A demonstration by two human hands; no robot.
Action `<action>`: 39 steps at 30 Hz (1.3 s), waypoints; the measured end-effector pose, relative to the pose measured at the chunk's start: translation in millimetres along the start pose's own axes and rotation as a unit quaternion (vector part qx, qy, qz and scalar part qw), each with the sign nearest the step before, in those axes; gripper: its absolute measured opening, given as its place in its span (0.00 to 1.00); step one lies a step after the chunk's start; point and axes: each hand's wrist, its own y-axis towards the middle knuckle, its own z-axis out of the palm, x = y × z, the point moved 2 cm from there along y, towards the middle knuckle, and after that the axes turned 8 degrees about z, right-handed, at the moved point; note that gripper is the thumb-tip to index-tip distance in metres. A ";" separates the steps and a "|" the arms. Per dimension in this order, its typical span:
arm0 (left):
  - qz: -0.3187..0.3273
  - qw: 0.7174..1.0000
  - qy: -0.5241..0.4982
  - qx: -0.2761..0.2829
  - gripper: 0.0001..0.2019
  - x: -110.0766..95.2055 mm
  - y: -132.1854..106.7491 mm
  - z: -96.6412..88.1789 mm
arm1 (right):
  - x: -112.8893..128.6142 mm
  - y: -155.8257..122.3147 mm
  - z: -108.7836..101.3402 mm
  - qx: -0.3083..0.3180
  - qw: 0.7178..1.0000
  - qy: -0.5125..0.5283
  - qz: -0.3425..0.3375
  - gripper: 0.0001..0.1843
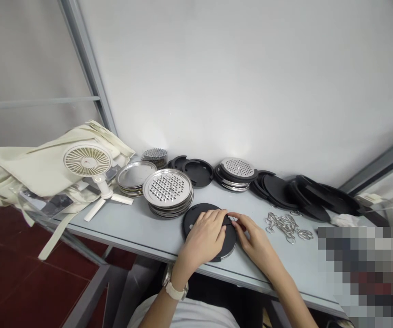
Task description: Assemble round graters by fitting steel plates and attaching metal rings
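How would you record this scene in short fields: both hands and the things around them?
Left hand: lies on the black disc
Right hand: at the disc's upper right edge; grip unclear
Left of disc: stack of metal plates, perforated one on top
Right of disc: pile of metal wire loops
Farther left: white fan

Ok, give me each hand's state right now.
Left hand: laid over the black disc; grip can't be told.
Right hand: nearly pinched at the disc's right edge; hold unclear.
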 end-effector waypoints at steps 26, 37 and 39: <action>0.001 1.000 0.005 -0.002 0.18 -0.1 0.5 -1.2 | 0.8 -1.0 -3.0 -0.069 0.997 0.030 0.015 0.09; 0.000 1.000 0.010 0.003 0.18 -1.8 1.3 -1.2 | -5.7 -2.3 -2.3 -0.059 0.995 0.057 0.050 0.12; 0.001 1.000 0.007 0.004 0.18 -1.5 1.5 -1.0 | -5.6 -1.9 -1.5 -0.054 0.995 0.060 0.062 0.13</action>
